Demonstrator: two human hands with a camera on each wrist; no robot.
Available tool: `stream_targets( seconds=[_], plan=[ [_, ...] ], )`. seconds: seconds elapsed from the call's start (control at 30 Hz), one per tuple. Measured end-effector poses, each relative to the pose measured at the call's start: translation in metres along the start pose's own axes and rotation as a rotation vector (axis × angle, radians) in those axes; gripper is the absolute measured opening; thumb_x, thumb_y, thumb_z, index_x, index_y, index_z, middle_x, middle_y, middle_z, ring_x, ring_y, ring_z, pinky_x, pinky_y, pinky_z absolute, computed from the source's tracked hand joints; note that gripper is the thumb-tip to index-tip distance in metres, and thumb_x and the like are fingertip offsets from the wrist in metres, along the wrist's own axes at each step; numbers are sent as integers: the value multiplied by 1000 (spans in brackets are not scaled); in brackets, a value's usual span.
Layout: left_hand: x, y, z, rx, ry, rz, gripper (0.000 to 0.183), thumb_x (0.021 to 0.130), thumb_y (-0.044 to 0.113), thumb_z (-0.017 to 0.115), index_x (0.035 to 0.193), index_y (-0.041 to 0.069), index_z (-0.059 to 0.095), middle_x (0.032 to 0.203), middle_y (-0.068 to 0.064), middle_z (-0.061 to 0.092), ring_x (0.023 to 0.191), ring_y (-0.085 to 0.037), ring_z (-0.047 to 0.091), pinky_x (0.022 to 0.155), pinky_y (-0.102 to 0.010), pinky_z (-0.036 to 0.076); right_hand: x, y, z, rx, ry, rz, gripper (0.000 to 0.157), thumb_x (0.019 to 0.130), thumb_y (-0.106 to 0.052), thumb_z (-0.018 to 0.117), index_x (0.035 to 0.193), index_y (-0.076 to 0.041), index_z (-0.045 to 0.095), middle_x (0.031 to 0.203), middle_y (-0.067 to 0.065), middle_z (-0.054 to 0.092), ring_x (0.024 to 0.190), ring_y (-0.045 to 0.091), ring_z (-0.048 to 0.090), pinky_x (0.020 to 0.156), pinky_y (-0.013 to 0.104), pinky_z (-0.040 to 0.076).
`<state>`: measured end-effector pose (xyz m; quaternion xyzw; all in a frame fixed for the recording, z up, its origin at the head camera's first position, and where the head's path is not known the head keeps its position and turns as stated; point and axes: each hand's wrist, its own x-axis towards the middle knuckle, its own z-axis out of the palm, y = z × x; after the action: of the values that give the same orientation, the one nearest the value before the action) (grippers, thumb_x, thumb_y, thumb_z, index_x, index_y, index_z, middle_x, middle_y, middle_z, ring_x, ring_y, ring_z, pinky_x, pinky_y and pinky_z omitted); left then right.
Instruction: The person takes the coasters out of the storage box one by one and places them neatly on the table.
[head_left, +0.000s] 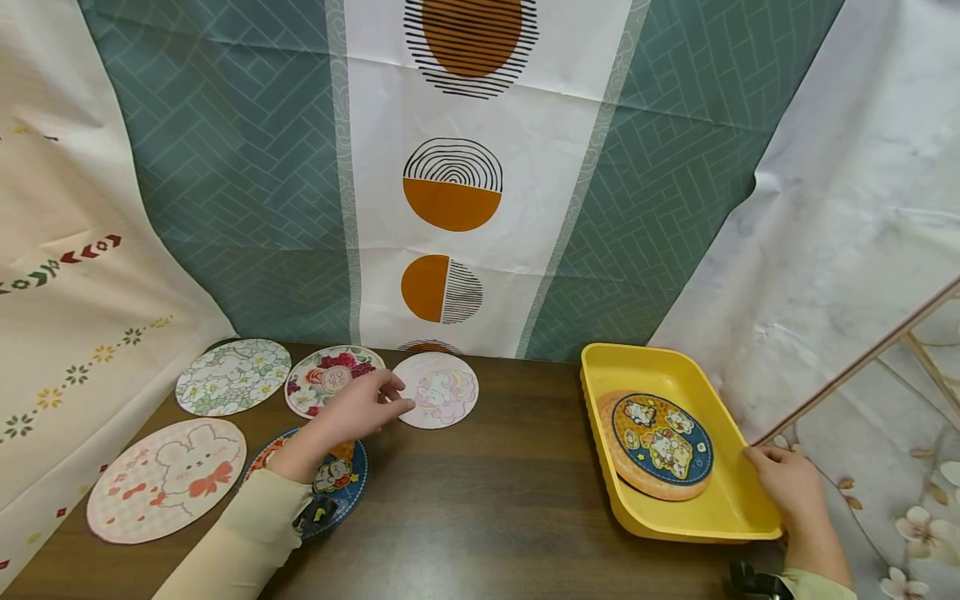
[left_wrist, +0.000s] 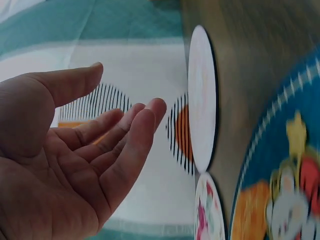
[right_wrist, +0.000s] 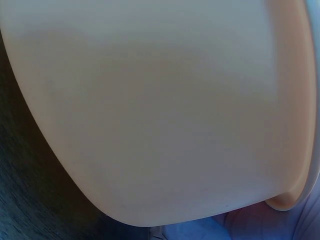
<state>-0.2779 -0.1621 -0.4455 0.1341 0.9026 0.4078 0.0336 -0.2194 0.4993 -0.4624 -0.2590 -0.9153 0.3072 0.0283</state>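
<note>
My left hand (head_left: 358, 410) hangs over the round mats, fingers loosely bent and thumb apart, with nothing between them in the left wrist view. Its fingertips overlap the edge of a white round mat (head_left: 442, 390) with a pastel character print. Behind the hand lies a rose-print round mat (head_left: 306, 392), and under the forearm a blue round mat (head_left: 352, 479), partly hidden. My right hand (head_left: 791, 487) grips the right rim of a yellow tray (head_left: 731, 500). Inside it lie stacked round mats, a blue-centred one (head_left: 663, 437) on top. The tray's outer wall (right_wrist: 160, 125) fills the right wrist view.
A green floral round mat (head_left: 234, 377) and a pink bunny round mat (head_left: 168, 479) lie at the left of the dark wooden table (head_left: 480, 517). Patterned cloth (head_left: 247, 167) hangs behind, with a pale marbled cloth (head_left: 847, 292) close beside the tray.
</note>
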Motion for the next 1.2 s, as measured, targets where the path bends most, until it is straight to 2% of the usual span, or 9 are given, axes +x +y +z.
stream_targets(
  seconds=[0.2,0.4,0.5,0.63,0.77,0.97,1.2],
  plan=[
    [10,17,22,47,-1,68,39,103,31,81,125,0,72,106,-4,75,98,-23,72,87,-43,62,-1,-1,-1,3,2,-9,65,115,-40,54,139,20,59,135,43,56,106,48,61,78,46,60],
    [17,34,44,43,-5,121,41,102,34,82,127,3,73,113,-4,76,105,-23,74,97,-48,61,0,0,0,4,10,-18,65,114,-39,54,140,21,58,137,44,55,109,50,60,88,56,59],
    [20,42,55,9,-20,180,42,102,33,83,129,2,71,117,-8,76,107,-25,75,98,-48,61,0,0,0,2,3,-9,66,115,-40,53,141,21,57,137,44,55,109,50,60,91,59,59],
    [25,53,68,-39,-50,243,45,103,33,83,132,2,69,122,-12,74,110,-27,75,96,-47,63,-1,1,0,1,3,-7,66,115,-40,53,140,21,58,135,43,55,108,50,60,87,55,60],
    [29,68,79,-63,-68,264,49,103,34,83,137,3,67,127,-11,73,115,-27,74,97,-46,62,0,1,0,-2,8,-7,65,115,-39,54,139,21,58,135,43,55,108,49,60,85,53,60],
    [35,90,96,-101,-82,300,48,104,35,82,139,7,67,130,-8,74,115,-22,74,100,-46,60,1,1,1,0,9,4,65,116,-38,53,141,21,57,137,43,54,109,50,59,90,57,59],
    [45,112,113,-98,-104,327,48,104,38,81,141,11,67,129,-1,74,115,-15,72,99,-35,60,2,1,0,-5,16,-22,64,115,-37,53,139,22,58,136,44,55,108,50,60,88,56,59]
  ],
)
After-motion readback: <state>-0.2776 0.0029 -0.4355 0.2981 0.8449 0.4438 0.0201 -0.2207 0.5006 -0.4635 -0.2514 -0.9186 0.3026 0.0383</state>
